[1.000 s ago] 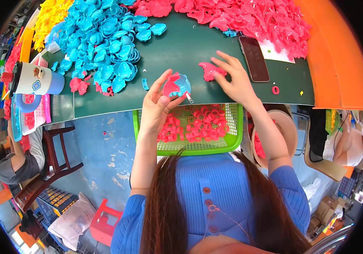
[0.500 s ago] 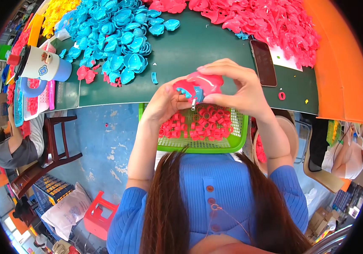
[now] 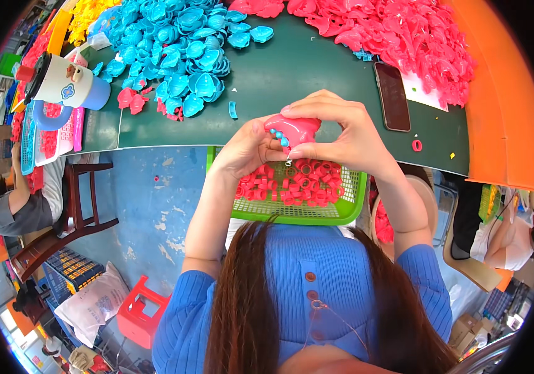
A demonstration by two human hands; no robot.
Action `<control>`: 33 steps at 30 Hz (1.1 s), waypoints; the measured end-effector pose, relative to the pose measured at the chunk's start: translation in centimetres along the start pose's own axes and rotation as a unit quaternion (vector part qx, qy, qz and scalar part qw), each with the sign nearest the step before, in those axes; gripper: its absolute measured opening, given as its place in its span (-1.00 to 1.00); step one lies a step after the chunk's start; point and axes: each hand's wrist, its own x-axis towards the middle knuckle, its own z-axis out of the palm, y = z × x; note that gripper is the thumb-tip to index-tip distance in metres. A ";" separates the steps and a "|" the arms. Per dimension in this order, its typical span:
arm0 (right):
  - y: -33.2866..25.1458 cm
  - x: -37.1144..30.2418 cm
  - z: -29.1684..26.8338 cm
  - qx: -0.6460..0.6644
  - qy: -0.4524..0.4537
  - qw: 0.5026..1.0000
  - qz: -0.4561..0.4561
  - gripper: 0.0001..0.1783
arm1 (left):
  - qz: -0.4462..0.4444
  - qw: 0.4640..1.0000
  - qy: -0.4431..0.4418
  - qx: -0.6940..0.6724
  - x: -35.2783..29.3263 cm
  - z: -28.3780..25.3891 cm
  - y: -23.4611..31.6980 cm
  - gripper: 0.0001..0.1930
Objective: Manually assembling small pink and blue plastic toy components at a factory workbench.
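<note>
Both hands meet over the near table edge around a glossy pink plastic shell piece (image 3: 298, 129). My left hand (image 3: 244, 151) grips its left side between thumb and fingers. My right hand (image 3: 346, 132) pinches it from the right, fingers on top and thumb below. Small blue knobs (image 3: 281, 138) show at the shell's left side, and a tiny metal clasp (image 3: 289, 163) hangs beneath it. Fingers hide the rest. Just below the hands is a green basket (image 3: 317, 218) holding many small pink rings (image 3: 309, 182).
Blue shell pieces (image 3: 195, 56) are heaped at the back left, pink ones (image 3: 398, 43) at the back right. A phone (image 3: 391, 96) and a loose pink ring (image 3: 416, 145) lie to the right. A handled tumbler (image 3: 67, 84) stands left. A co-worker (image 3: 14, 196) sits at far left.
The pink shell has turned and sits closer over the blue part, which now shows only as small knobs. Both hands keep their hold in nearly the same place. The view has shifted slightly.
</note>
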 end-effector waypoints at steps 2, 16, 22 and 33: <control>-0.1 0.0 0.0 0.005 -0.002 1.000 0.003 -0.48 | 0.004 1.000 -0.014 -0.013 0.0 -0.5 -0.4 -0.20; -0.4 0.2 0.2 0.017 -0.003 0.999 0.037 -0.47 | -0.003 0.999 -0.019 -0.042 0.0 -1.1 -0.5 -0.25; 0.7 0.0 0.6 0.085 0.079 0.986 0.117 -0.53 | 0.175 0.976 0.107 0.074 -0.1 2.4 -0.3 -0.49; 0.3 -0.5 0.8 0.022 0.050 0.998 0.043 -0.61 | 0.215 0.943 0.194 0.162 -0.6 3.0 -0.9 -0.50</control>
